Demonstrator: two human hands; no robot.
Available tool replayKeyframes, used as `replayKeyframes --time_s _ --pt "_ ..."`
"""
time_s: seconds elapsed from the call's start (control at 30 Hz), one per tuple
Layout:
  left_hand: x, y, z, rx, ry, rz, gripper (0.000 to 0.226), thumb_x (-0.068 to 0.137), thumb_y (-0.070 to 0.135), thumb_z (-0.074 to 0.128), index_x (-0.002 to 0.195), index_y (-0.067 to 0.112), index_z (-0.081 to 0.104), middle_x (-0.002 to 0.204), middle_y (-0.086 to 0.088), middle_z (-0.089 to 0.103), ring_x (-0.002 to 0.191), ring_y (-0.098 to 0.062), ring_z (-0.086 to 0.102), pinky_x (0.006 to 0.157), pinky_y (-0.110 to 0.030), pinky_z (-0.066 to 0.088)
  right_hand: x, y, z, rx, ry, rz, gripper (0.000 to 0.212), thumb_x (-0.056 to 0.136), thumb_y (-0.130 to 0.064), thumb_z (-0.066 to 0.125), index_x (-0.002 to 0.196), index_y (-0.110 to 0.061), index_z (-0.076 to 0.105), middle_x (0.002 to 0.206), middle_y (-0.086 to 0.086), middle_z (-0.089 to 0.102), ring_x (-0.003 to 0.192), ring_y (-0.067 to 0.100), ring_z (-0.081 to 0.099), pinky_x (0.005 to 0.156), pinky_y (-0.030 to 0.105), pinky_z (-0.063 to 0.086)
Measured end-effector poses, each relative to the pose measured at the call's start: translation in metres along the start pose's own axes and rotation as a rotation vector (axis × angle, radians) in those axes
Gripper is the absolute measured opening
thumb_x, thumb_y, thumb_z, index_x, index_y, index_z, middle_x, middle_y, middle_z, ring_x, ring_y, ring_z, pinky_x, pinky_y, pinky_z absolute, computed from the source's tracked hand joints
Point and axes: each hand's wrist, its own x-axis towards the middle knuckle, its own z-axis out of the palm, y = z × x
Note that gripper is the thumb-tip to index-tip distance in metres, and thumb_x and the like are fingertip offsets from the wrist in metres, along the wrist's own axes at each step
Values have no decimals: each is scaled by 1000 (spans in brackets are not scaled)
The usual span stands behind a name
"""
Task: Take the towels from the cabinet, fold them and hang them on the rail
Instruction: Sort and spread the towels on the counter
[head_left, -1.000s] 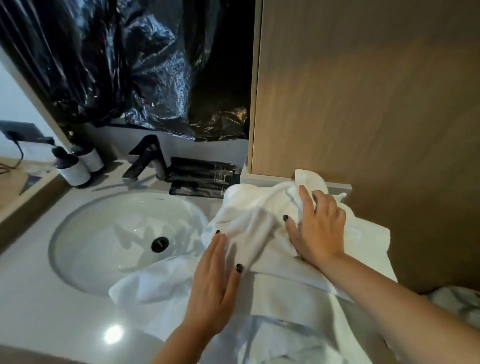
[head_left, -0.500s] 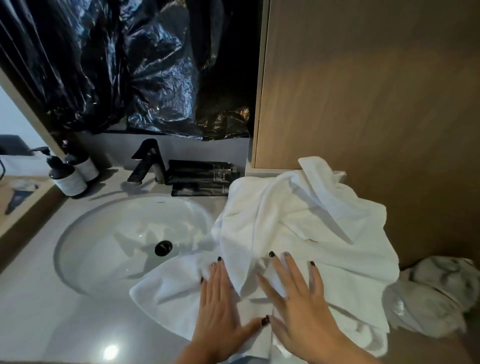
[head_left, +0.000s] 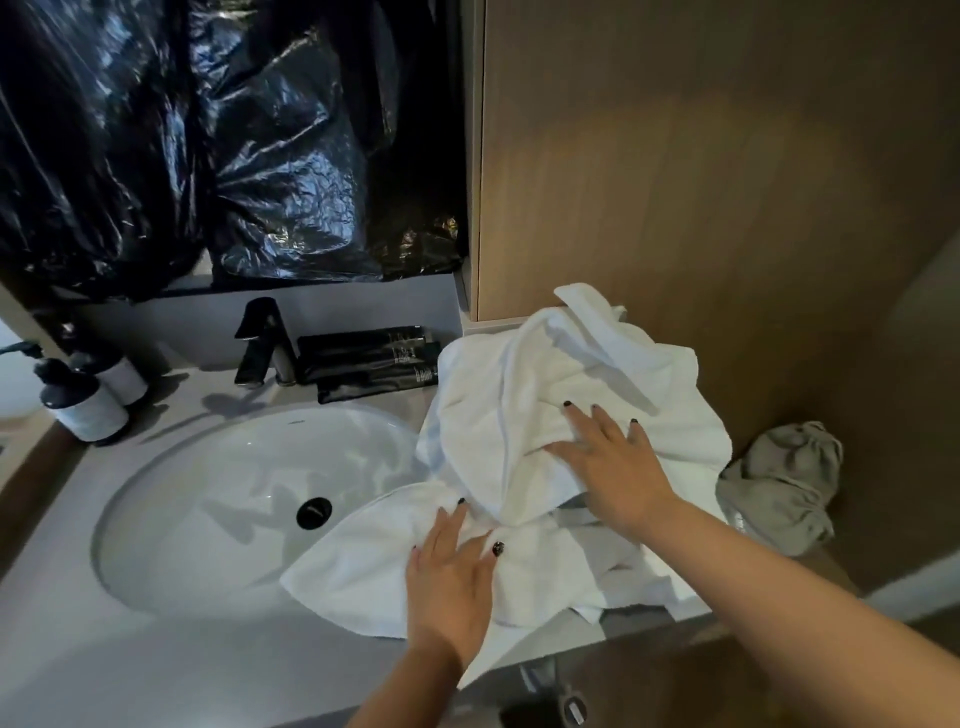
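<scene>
Head view | white towel (head_left: 545, 415) bunched on counter (head_left: 78, 649) right of sink (head_left: 249, 499), near corner overlapping basin | I see right hand (head_left: 613, 467) now further up the heap than 0.5 s ago, fingers spread flat | left hand (head_left: 452, 577) flat, fingers together, still pinning near corner | smoothing, no fold yet | grey cloth (head_left: 784, 483) right

right hand (head_left: 613, 467) moved up onto bunched towel (head_left: 571, 384), left hand (head_left: 452, 577) shifted slightly
</scene>
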Motion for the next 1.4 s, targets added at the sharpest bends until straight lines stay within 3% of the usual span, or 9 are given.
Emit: replayKeyframes --time_s 0.1,0.23,0.4,0.7,0.93,1.03,1.13,1.23,1.4 --pt "-12 8 -31 -278 19 -79 34 104 37 38 132 33 58 141 19 50 134 -6 44 117 -36 29 1 0 -11 121 -41 44 79 84 -66 60 150 -41 24 164 5 -3 150 33 4 116 59 16" --pt "-21 37 -72 -484 139 -114 17 102 32 45 98 42 59 100 28 63 94 7 59 89 -18 44 -5 -13 -23 177 -27 106 64 95 -45 55 151 -36 25 163 9 -1 150 32 2 119 55 13" --pt "-21 53 -117 -649 353 -103 32 104 29 38 79 21 56 67 5 56 61 -4 52 57 -16 40 -18 -29 -19 282 88 180 51 100 -42 45 149 -36 31 164 10 4 151 34 3 118 54 15" --pt "-3 63 -167 -907 487 -223 35 103 30 42 71 18 49 71 -2 50 66 -14 45 64 -36 38 -67 -84 -31 874 434 -95 59 94 -54 33 141 -22 47 142 -13 40 133 6 34 111 24 24" --pt "-1 73 -185 -1274 481 -426 29 100 19 46 73 18 57 61 5 57 64 -14 53 58 -26 44 -62 -98 -17 788 324 -94 59 93 -57 51 143 -27 40 142 -10 43 131 8 36 111 32 32" --pt "-2 73 -185 -1346 465 -439 24 101 27 48 82 21 63 73 2 64 73 -18 60 69 -32 48 -73 -95 8 694 475 -8 57 93 -50 55 141 -23 40 144 2 44 134 18 37 112 39 36" --pt "-1 76 -175 -1094 389 -214 24 87 42 61 91 19 55 83 -2 55 78 -26 57 69 -33 43 -91 -88 34 629 467 185 65 90 -40 65 143 -28 30 152 8 35 140 30 33 112 49 37" --pt "-9 84 -143 -597 90 16 76 72 39 83 126 24 31 109 23 43 96 -3 52 74 -10 40 -104 -76 52 596 367 324 68 90 -43 63 147 -30 29 160 11 18 147 35 18 115 56 29" --pt "-12 53 -68 -12 -82 8 96 77 47 76 144 23 12 143 1 28 113 -24 55 83 -37 50 -119 -75 62 542 334 442 88 77 -61 68 147 -35 21 162 12 9 149 36 7 114 58 21"
